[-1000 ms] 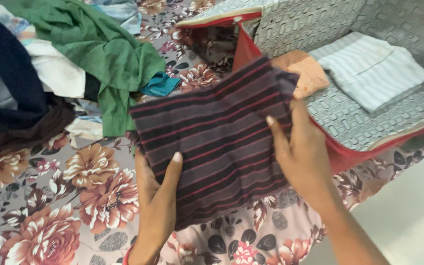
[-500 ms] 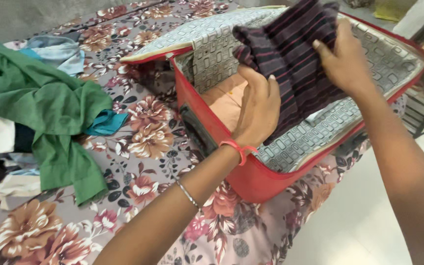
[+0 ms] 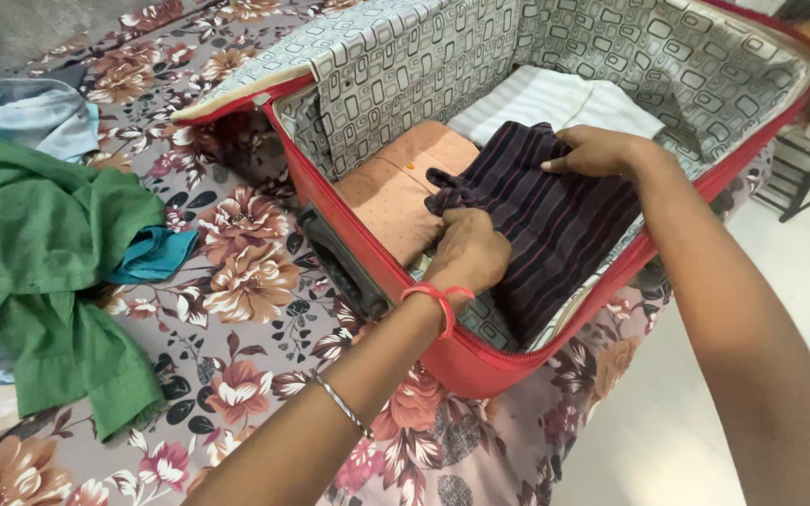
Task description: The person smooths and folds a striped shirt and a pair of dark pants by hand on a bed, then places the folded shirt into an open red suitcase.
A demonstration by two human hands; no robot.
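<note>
A folded dark striped garment (image 3: 555, 220) lies inside an open red suitcase (image 3: 442, 351) with grey patterned lining. My left hand (image 3: 466, 251) grips the garment's near left edge, fingers curled on the cloth. My right hand (image 3: 597, 150) presses on its far edge, fingers closed on the fabric. Under and beside it lie a folded orange cloth (image 3: 400, 178) and a folded white striped cloth (image 3: 555, 98).
The suitcase sits on a bed with a floral sheet (image 3: 236, 272). A heap of loose clothes, with a green shirt (image 3: 49, 244) and a teal piece (image 3: 152, 255), lies to the left. A pale floor (image 3: 705, 412) runs along the right; a dark stand (image 3: 799, 183) is at far right.
Both hands carried the striped garment from above the bed into the suitcase and lowered it onto the folded clothes. The view shifted toward the suitcase.
</note>
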